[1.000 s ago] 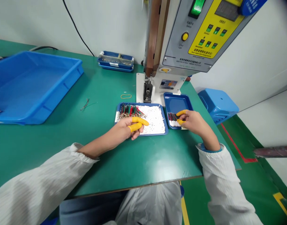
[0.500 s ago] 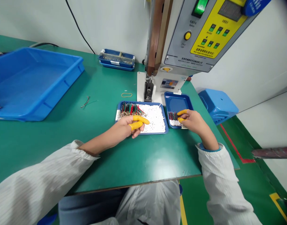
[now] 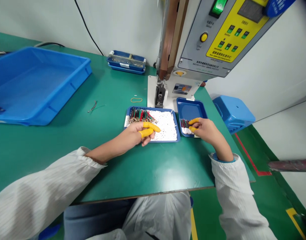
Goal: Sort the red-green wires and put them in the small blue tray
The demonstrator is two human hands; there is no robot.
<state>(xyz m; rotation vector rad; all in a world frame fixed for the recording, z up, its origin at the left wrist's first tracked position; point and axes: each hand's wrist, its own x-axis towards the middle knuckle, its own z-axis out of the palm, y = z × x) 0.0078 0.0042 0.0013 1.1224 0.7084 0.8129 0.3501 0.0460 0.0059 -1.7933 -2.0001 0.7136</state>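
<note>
Over the front of a blue tray (image 3: 178, 138) hovers my left hand (image 3: 140, 132), its thumb and forefinger in yellow finger cots and closed in a pinch. Whatever lies between those tips is too small to make out. White tubes (image 3: 166, 126) fill much of that tray, with a bundle of red, green and black wires (image 3: 141, 115) at its left. My right hand (image 3: 202, 128), also in yellow finger cots, is at a smaller blue tray (image 3: 191, 107). Its thumb and forefinger are apart, their tips beside a row of wires with white ends (image 3: 185, 126).
A crimping machine (image 3: 160, 95) with a yellow control panel stands behind the trays. To the left are a large blue bin (image 3: 65, 90) and a loose wire piece (image 3: 93, 106). A rubber band (image 3: 136, 100) lies near the machine base; stacked small trays (image 3: 126, 62) sit by the wall.
The camera view has shifted slightly. Both hands keep nearly the same pose and place over their trays.
</note>
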